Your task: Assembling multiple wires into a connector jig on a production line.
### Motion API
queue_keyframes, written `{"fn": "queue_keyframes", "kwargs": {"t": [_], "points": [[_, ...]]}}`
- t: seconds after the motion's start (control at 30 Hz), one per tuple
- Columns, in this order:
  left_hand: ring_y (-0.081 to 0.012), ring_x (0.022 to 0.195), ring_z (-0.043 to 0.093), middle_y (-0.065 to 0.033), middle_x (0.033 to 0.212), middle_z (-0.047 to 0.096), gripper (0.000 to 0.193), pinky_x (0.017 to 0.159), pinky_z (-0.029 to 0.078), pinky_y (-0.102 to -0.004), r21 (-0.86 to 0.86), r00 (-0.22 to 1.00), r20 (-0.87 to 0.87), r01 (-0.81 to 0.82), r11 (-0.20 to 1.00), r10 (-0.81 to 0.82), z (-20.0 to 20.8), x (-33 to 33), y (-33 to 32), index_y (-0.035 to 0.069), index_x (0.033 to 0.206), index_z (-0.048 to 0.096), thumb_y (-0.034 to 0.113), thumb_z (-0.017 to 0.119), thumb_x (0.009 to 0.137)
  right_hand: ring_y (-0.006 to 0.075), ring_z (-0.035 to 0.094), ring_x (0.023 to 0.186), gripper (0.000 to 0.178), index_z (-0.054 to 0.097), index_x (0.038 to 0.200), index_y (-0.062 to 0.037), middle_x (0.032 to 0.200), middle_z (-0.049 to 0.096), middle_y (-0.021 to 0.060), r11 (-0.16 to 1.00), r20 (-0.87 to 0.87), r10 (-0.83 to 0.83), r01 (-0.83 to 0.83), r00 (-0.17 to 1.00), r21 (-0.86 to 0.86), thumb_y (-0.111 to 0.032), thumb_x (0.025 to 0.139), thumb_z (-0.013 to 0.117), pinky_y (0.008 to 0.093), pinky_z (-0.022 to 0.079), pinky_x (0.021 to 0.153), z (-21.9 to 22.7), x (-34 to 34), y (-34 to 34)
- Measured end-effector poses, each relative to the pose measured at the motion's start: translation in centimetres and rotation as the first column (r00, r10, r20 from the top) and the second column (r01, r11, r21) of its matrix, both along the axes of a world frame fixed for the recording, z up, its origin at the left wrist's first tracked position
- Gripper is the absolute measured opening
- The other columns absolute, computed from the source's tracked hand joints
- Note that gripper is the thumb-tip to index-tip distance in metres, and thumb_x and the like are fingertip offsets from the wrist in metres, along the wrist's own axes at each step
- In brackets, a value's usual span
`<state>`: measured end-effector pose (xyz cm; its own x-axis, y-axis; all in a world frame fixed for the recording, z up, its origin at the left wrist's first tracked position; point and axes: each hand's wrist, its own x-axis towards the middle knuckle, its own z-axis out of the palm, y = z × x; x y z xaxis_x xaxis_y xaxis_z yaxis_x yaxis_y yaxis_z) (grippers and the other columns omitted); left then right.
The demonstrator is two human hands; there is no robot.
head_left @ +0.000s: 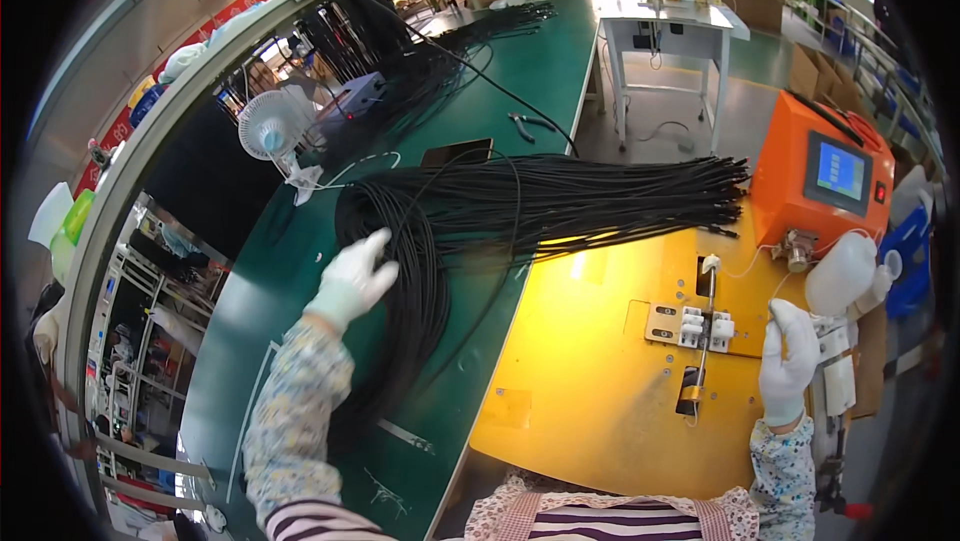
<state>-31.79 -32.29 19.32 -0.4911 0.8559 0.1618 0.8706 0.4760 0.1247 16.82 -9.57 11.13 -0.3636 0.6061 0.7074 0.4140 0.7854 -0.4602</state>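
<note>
My left hand, in a white glove, is at the left edge of a thick looped bundle of black cables. Its fingers are apart, with no cable visibly gripped. At the right, my white-gloved right hand is over the right side of a yellow work plate, with its fingers closed together. A thin tube or line runs down close to its fingertips, and what it pinches is too small to tell. Left of that hand, a fixture of white blocks with a metal rod sits on the plate.
An orange machine with a screen stands at the far right, beside a white plastic bottle. On the green table are a small fan, pliers and more black cables. A white-framed table stands farther back.
</note>
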Motion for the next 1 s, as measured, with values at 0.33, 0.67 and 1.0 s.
{"fn": "queue_keyframes", "kwargs": {"t": [0.33,0.67,1.0], "points": [[-0.0356,0.101,0.063,-0.0165,0.108,0.066,0.025,0.085,0.052,-0.0446,0.015,0.874,-0.092,-0.478,0.878,0.477,-1.0,-10.5,11.1,0.014,0.108,0.065,0.027,0.054,0.09,0.0331,0.062,0.087,0.022,0.063,0.101,0.0044,0.096,0.065,0.0177,0.99,0.022,0.042,-0.045,0.999,0.135,0.006,0.08,0.057,0.0392,0.049,0.079,6.3,-0.8,-3.9],[-0.0389,0.096,0.065,-0.0215,0.095,0.068,0.025,0.082,0.052,-0.0456,0.491,0.635,0.27,-0.737,0.464,0.724,-0.2,-20.2,-0.3,0.001,0.095,0.068,0.02,0.058,0.083,0.0331,0.061,0.084,0.022,0.063,0.1,0.0045,0.094,0.064,0.0179,0.997,-0.004,0.026,-0.026,1.0,0.073,0.006,0.08,0.057,0.0393,0.049,0.078,5.6,-4.0,-5.9],[-0.0357,0.113,0.056,-0.0177,0.127,0.053,0.039,0.092,0.048,-0.0425,0.652,0.827,-0.01,-0.422,0.631,0.563,-0.9,-14.0,8.2,0.007,0.113,0.064,0.027,0.07,0.08,0.0332,0.063,0.087,0.025,0.064,0.101,0.0015,0.096,0.066,0.0164,0.993,0.012,-0.003,0.001,1.0,0.121,0.006,0.077,0.06,0.0393,0.05,0.079,3.9,-1.7,0.5]]}}
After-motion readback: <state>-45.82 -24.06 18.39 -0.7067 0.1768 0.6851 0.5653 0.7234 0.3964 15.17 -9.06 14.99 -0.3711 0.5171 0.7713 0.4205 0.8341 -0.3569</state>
